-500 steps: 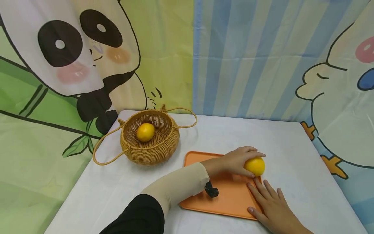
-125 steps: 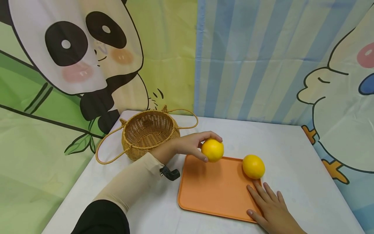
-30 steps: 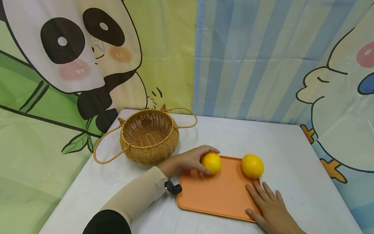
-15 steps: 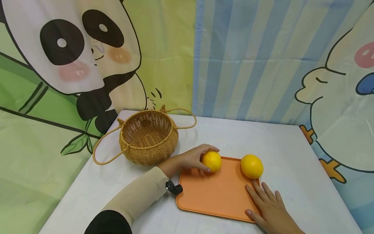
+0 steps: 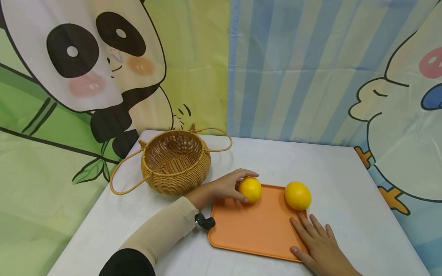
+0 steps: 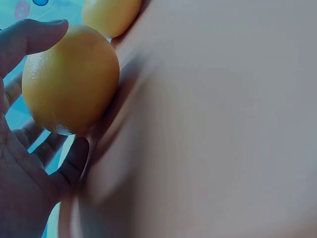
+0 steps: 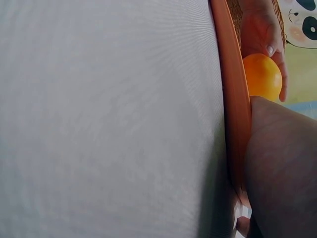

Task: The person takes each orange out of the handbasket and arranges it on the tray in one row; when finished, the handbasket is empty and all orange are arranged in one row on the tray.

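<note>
My left hand (image 5: 228, 186) holds an orange (image 5: 250, 190) at the far left corner of the orange tray (image 5: 253, 232). In the left wrist view the thumb lies over this fruit (image 6: 74, 82) and the other fingers pass behind it. A second orange (image 5: 297, 196) sits at the tray's far right corner, with no hand holding it. Just in front of it, my right hand (image 5: 321, 245) rests on the tray's right edge, fingers straight and spread. The right wrist view mostly shows the table, with part of the right hand (image 7: 285, 163) at its right side.
A round wicker basket (image 5: 176, 180) with two looped handles stands behind and left of the tray. White cloth (image 5: 328, 165) covers the table. Behind it hangs a printed curtain (image 5: 197, 65) with a panda and stripes.
The left hand let go of one orange at the far right corner. The orange from the basket is now in that hand, lowered to the far left corner. The right hand stayed still.
</note>
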Tool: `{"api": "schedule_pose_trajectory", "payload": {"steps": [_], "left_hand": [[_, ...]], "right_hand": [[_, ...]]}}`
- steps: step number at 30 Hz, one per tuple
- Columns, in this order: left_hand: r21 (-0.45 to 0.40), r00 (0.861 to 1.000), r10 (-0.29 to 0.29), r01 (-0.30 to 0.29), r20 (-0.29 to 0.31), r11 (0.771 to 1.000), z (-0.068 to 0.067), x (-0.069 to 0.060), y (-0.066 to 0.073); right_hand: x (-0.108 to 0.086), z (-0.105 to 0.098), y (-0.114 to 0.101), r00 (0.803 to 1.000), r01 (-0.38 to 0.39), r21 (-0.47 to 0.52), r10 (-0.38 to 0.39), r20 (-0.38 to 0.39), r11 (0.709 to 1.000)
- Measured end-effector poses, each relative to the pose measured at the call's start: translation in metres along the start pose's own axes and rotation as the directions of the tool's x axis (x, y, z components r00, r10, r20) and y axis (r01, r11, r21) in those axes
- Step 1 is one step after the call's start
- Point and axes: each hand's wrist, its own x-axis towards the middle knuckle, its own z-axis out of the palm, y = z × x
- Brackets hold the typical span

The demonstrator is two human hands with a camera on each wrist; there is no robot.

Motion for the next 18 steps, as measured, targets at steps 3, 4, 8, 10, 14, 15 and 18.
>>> {"api": "schedule_pose_trajectory", "payload": {"steps": [3,4,8,10,14,15,18], "left_hand": [[-0.001,1.0,0.001,-0.001,0.003,1.0,-0.0006,-0.0006,-0.0011],[-0.003,1.0,0.003,-0.003,0.003,1.0,-0.0008,-0.0008,-0.0015],[-0.024,1.0,0.013,-0.013,0.001,1.0,-0.0011,-0.0019,-0.0016],[-0.045,1.0,0.015,-0.015,0.0,0.999,-0.001,-0.0028,-0.0011],[-0.081,1.0,0.023,-0.023,-0.003,0.996,-0.001,-0.0057,0.0008],[-0.084,1.0,0.025,-0.025,-0.005,0.996,-0.0009,-0.0064,0.0014],[-0.087,1.0,0.023,-0.025,-0.02,0.996,-0.001,-0.0091,0.0036]], "right_hand": [[0.0001,0.0004,0.0003,1.0,0.005,0.0,-0.005,-0.006,1.0],[0.0003,0.0007,0.0004,1.0,0.006,0.001,-0.006,-0.009,1.0],[0.0003,0.0009,0.0006,1.0,0.007,0.0,-0.007,-0.006,1.0],[0.0003,0.0,0.0005,1.0,0.005,-0.003,-0.005,-0.001,1.0],[-0.0004,-0.0038,-0.0005,1.0,0.003,-0.014,-0.003,0.012,1.0],[-0.0002,-0.0048,-0.0008,1.0,0.003,-0.02,-0.002,0.016,1.0],[0.0005,-0.0072,-0.0019,1.0,-0.005,-0.032,0.006,0.028,0.999]]}}
